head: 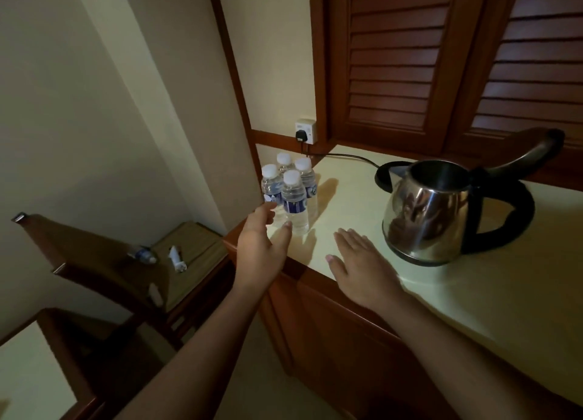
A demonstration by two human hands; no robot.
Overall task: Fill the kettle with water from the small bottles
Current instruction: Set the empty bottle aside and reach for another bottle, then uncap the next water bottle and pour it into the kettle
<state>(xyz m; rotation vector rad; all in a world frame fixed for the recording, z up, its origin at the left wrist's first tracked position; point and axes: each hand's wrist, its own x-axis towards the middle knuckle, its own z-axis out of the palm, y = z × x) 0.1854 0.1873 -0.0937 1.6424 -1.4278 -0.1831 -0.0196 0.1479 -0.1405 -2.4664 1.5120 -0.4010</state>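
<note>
Several small clear water bottles with white caps and blue labels stand together at the left end of the pale counter. A steel kettle with a black handle stands to their right, its lid open. My left hand is stretched out at the nearest bottle, fingers spread, with thumb and fingertips just short of its lower part. My right hand lies flat and open over the counter between the bottles and the kettle.
A black cord runs from the kettle's base to a wall socket behind the bottles. Louvred wooden doors stand behind the counter. To the left, a lower wooden table holds a lying bottle and a white tube.
</note>
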